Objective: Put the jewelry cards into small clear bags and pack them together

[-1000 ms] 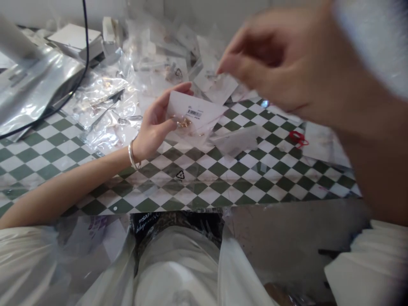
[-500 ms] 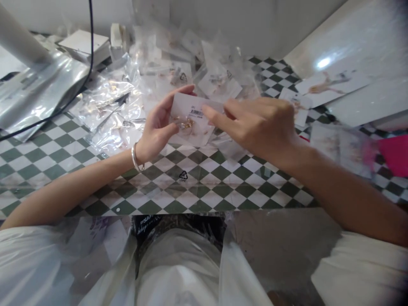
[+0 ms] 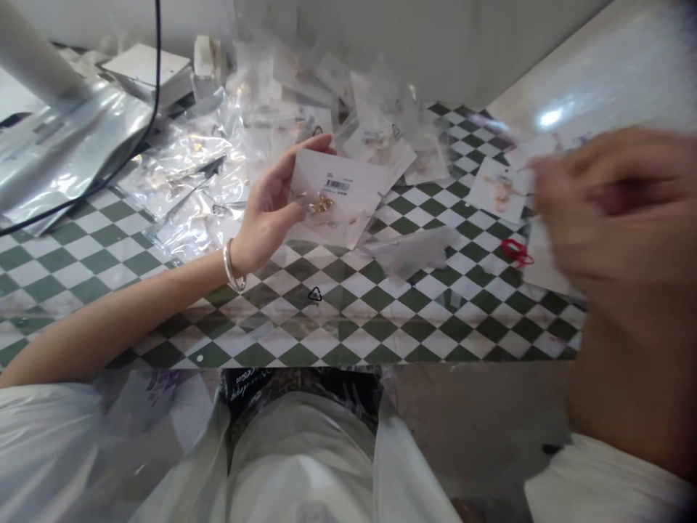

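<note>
My left hand (image 3: 275, 211) is closed on the left edge of a white jewelry card (image 3: 362, 181), thumb in front and fingers behind. The card carries a printed barcode and a small gold-coloured piece of jewelry (image 3: 321, 204); its exact kind is hard to make out. At the far right my right hand (image 3: 621, 203) is raised and smeared by motion, so its fingers and anything in them do not show clearly. Near it lie a smaller card with gold-coloured jewelry (image 3: 499, 190) and a red looped band (image 3: 516, 252).
Clear plastic bags (image 3: 190, 160) holding carded jewelry are heaped at the back left. Behind them stand a stack of white cards (image 3: 147, 69) and a black cable (image 3: 157, 65). A flat clear bag (image 3: 417, 250) lies on the checkered tabletop (image 3: 348, 341).
My right hand has left the card and swung far to the right, uncovering the red band and flat clear bag. The left hand keeps hold of the card, almost unmoved.
</note>
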Demonstrator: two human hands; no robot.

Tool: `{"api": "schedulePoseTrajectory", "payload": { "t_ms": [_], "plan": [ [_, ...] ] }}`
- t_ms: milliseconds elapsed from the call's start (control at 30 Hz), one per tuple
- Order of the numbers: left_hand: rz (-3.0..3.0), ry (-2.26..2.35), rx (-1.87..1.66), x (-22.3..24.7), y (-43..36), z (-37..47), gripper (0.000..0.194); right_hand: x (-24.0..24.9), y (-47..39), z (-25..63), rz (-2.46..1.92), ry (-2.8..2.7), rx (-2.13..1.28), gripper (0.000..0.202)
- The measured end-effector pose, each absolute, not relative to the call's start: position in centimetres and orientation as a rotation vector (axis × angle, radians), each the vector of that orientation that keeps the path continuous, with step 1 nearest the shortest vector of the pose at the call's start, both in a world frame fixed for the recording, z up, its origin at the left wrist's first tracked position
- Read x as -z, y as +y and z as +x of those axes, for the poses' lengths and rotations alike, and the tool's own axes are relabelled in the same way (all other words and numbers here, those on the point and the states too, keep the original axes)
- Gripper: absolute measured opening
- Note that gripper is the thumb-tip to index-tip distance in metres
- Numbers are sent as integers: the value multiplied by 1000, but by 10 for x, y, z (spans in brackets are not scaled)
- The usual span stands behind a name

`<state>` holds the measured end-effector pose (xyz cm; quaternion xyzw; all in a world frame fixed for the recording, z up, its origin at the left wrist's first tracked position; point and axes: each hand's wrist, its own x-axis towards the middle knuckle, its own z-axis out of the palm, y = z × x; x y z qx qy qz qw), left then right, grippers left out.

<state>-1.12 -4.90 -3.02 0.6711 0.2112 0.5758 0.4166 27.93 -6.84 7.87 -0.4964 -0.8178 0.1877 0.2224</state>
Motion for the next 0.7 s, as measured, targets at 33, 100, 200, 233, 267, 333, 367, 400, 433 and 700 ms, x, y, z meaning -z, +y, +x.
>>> {"api": "schedulePoseTrajectory", "payload": {
  "t_ms": [33,100,200,233,267,333,367,400,433,700],
  "plan": [
    [1683,529,-1465,29,-49,-11,52,-72,-69,281,-1349,-2319,-526,45],
    [1654,519,-1505,25,-49,-10,53,-56,-69,277,-1256,-2480,-693,31],
    [1613,498,-1548,21,-50,-9,52,-37,-68,260,-1054,-2575,-947,31],
    [1616,495,-1555,20,-51,-9,52,-33,-68,253,-994,-2558,-919,37],
    [1631,483,-1563,19,-51,-9,53,-31,-67,247,-935,-2551,-858,41],
    [1667,447,-1580,17,-53,-8,55,-27,-65,238,-836,-2557,-674,45],
    [1676,432,-1585,16,-54,-7,57,-26,-64,234,-805,-2565,-579,45],
    [1676,422,-1589,15,-55,-6,58,-25,-62,231,-779,-2569,-499,42],
    [1669,419,-1595,14,-57,-5,59,-24,-60,229,-757,-2574,-442,39],
    [1602,531,-1636,5,-66,-1,50,-23,-52,231,-598,-2503,-330,22]
  ]
}}
